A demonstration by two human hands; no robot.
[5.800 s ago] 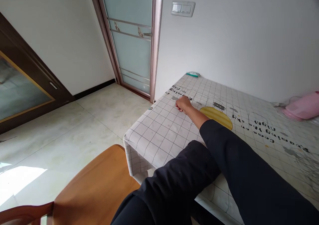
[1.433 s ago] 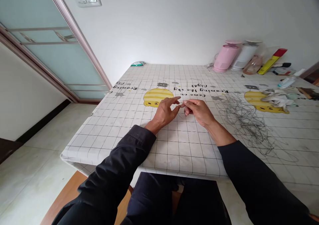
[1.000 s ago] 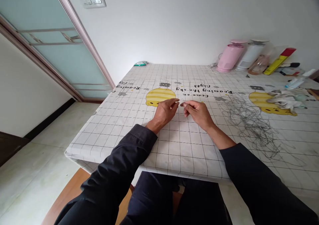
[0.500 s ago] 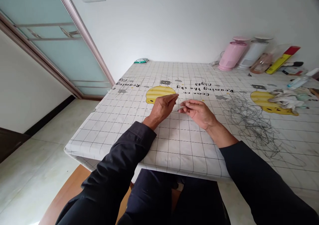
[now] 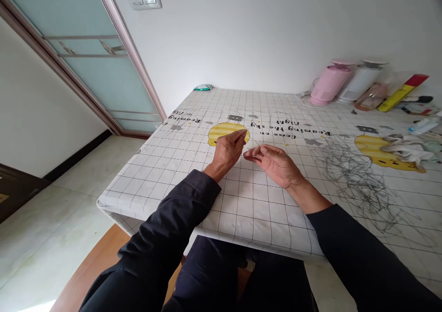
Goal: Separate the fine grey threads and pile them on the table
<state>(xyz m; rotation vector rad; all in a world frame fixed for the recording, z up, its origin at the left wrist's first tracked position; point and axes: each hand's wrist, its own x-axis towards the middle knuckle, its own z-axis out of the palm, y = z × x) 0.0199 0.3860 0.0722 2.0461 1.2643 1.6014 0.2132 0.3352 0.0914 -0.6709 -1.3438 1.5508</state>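
Over the middle of the table (image 5: 252,206), my left hand (image 5: 229,150) is closed, its thumb and forefinger pinched on a thin wire. The wire (image 5: 253,139) is fine and runs in a faint curve from those fingertips toward my right hand (image 5: 274,162). That hand is closed too, thumb against forefinger, on the wire's other part. A small gap lies between the two hands. Right of them, a loose tangle of dark thin wire (image 5: 359,178) is spread on the checked tablecloth.
At the back right stand a pink cylinder device (image 5: 330,84), a white one (image 5: 361,82), a clear bottle (image 5: 371,96) and a yellow-red box (image 5: 402,93). A crumpled cloth (image 5: 410,147) lies at the right. A green-white item (image 5: 203,87) sits at the far left corner.
The view has shifted slightly, so the table sits further right. My right hand's fingertips have come closer together, and the wire between the hands shows more clearly.
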